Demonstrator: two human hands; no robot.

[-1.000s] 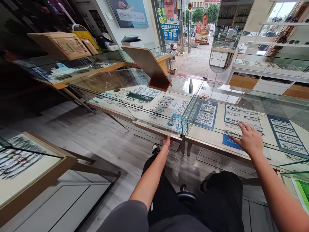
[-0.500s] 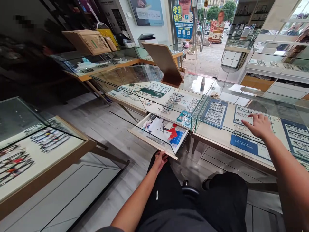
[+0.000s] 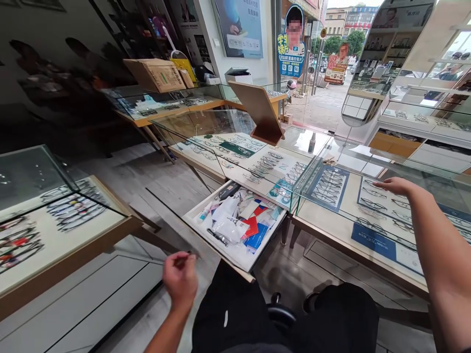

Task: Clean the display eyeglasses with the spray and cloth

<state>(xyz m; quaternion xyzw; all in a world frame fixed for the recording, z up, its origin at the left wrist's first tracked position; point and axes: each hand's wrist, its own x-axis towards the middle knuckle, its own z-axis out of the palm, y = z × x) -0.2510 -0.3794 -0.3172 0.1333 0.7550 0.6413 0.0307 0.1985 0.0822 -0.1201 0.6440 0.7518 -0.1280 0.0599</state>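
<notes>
My left hand [image 3: 180, 280] is off the drawer, in the air left of its front. Its fingers are curled in; what they hold, if anything, I cannot make out. The drawer [image 3: 235, 266] stands pulled out under the glass case. Inside lie white plastic packets [image 3: 232, 226], a red card [image 3: 251, 227], a blue packet [image 3: 256, 237], a black pen-like item [image 3: 217, 237] and a dark case [image 3: 228, 190]. My right hand [image 3: 399, 186] rests with fingers stretched out at the glass top of the right display case, above rows of eyeglasses [image 3: 373, 204].
A glass case [image 3: 110, 215] with colourful frames stands at my left. Ahead, a tilted wooden mirror stand [image 3: 257, 113] and a small bottle [image 3: 312, 143] stand on the counter. A cardboard box [image 3: 156, 74] sits farther back. My knees are just below the drawer.
The drawer has come further out toward me, showing more of its contents. My left hand has left its front edge and moved left. My right hand has flattened at the glass.
</notes>
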